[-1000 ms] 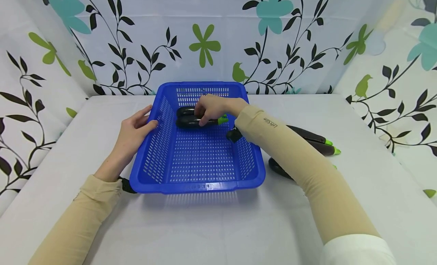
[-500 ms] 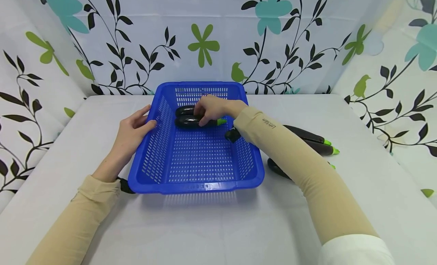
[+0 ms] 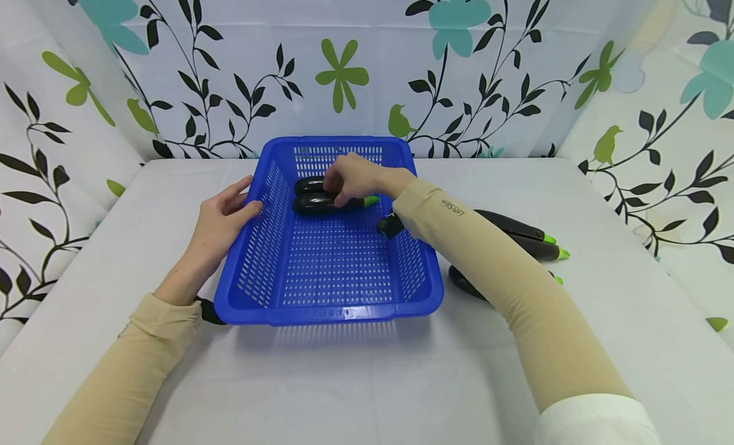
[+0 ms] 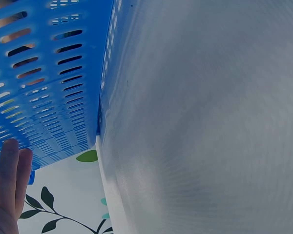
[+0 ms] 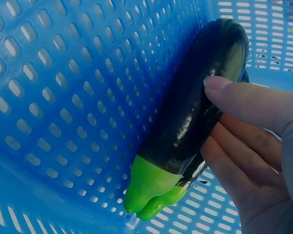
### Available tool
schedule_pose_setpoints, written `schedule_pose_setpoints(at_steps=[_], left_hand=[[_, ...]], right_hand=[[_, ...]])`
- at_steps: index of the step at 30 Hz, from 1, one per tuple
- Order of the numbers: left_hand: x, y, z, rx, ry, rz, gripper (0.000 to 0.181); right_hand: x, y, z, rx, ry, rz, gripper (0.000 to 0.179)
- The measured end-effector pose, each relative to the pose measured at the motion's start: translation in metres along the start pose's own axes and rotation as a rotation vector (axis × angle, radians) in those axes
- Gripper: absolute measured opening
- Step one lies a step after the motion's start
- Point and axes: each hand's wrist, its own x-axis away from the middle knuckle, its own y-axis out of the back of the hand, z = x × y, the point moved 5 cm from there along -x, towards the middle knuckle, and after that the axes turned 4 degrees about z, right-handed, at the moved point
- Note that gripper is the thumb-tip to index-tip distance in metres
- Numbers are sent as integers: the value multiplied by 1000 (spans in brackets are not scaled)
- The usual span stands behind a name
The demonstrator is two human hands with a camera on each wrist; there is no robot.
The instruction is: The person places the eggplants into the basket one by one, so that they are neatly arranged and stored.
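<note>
A blue perforated plastic basket [image 3: 338,314] stands on the table, two dark eggplants lying side by side near its back. My right hand [image 3: 358,179] reaches in and holds the nearer eggplant [image 3: 312,204]. In the right wrist view its thumb [image 5: 224,87] lies on the glossy skin of that eggplant, and the other fingers curl behind it. The farther eggplant [image 3: 308,185] is partly hidden by the hand. At the basket's left side, my left hand [image 3: 220,218] grips the rim, thumb at the top edge. Its fingers [image 4: 7,170] lie along the outer wall in the left wrist view.
Several more eggplants [image 3: 541,248] with green stem ends lie on the table [image 3: 355,387] right of the basket, partly covered by my right forearm. A printed cloth with leaves and flowers [image 3: 367,56] hangs behind and at both sides.
My right hand has shifted very slightly up and back at the nearer eggplant. The left hand and the basket keep their places.
</note>
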Motion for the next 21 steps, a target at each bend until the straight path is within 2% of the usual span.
schedule_pose_setpoints(at_steps=[12, 21], left_hand=[[0, 1, 0, -10, -2, -1, 64], [0, -1, 1, -4, -6, 1, 63]], right_hand=[[-1, 5, 1, -20, 27, -71, 29], [0, 7, 3, -42, 43, -60, 29]])
